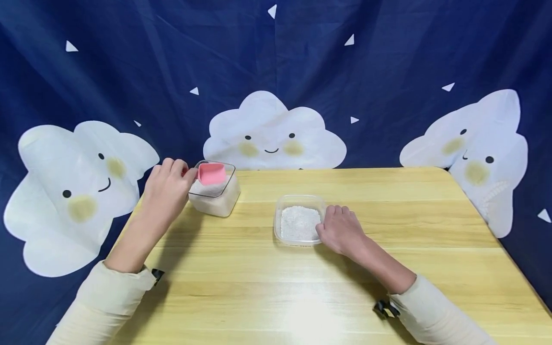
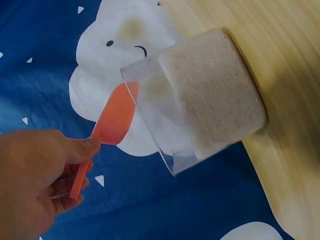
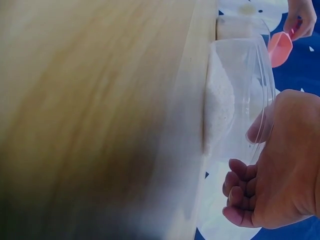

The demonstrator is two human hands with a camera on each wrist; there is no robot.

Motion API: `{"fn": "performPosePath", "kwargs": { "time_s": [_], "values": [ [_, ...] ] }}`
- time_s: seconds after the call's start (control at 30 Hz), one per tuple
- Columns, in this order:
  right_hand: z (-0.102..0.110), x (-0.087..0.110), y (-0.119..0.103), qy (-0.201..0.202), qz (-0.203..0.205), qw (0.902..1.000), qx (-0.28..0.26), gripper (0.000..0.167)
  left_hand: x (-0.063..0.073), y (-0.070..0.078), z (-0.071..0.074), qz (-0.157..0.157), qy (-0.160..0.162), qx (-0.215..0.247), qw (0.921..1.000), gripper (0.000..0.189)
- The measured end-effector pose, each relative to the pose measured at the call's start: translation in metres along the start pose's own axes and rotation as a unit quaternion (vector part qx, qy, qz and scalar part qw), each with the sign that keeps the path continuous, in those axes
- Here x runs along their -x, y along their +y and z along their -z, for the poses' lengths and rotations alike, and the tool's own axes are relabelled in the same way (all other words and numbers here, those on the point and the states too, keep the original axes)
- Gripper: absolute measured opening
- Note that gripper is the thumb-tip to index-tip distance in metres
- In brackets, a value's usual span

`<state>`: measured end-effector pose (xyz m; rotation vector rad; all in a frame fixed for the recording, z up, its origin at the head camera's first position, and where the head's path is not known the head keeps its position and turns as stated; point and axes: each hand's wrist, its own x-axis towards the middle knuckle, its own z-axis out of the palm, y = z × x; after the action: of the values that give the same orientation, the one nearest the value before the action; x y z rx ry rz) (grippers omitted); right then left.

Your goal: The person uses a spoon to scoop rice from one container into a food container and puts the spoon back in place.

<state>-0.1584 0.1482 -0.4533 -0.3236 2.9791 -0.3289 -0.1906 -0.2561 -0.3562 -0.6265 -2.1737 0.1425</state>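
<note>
My left hand grips the handle of a pink scoop. In the left wrist view the scoop's bowl is just outside the open mouth of a tall clear square container, which holds a pale grainy fill. From the head, the scoop overlaps that mouth, and its bowl looks bare inside. My right hand pinches the near right rim of a low clear plastic box, thumb inside the wall and fingers curled outside. White powder or grains lie heaped in this box; the right wrist view shows the mound through its side.
Both containers stand on a light wooden table, the tall one toward the back left corner, the low one near the middle. Behind the table hangs a dark blue curtain with smiling clouds. Small black clips sit at both sleeves.
</note>
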Motion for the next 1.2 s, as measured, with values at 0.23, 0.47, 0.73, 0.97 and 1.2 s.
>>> {"fn": "performPosePath", "kwargs": {
  "time_s": [0.23,0.47,0.73,0.97,1.2],
  "values": [
    [0.000,0.000,-0.001,0.004,0.000,1.0000,-0.001,0.038,0.002,-0.009,0.003,-0.016,-0.026,-0.014,0.9994,0.021],
    [0.000,0.000,-0.001,0.001,-0.002,1.0000,0.001,0.040,-0.002,-0.017,0.001,-0.049,-0.017,-0.041,0.9978,0.023],
    [0.001,0.000,-0.002,0.001,-0.004,1.0000,-0.004,0.040,-0.006,-0.020,0.000,-0.061,-0.013,-0.067,0.9958,0.025],
    [0.002,0.000,-0.002,0.001,-0.006,1.0000,-0.006,0.039,-0.010,-0.020,0.003,-0.079,-0.022,-0.092,0.9924,0.035],
    [0.002,0.000,-0.001,0.000,-0.002,1.0000,-0.006,0.041,-0.013,-0.018,0.003,-0.098,-0.043,-0.101,0.9891,0.033]
  ]
}}
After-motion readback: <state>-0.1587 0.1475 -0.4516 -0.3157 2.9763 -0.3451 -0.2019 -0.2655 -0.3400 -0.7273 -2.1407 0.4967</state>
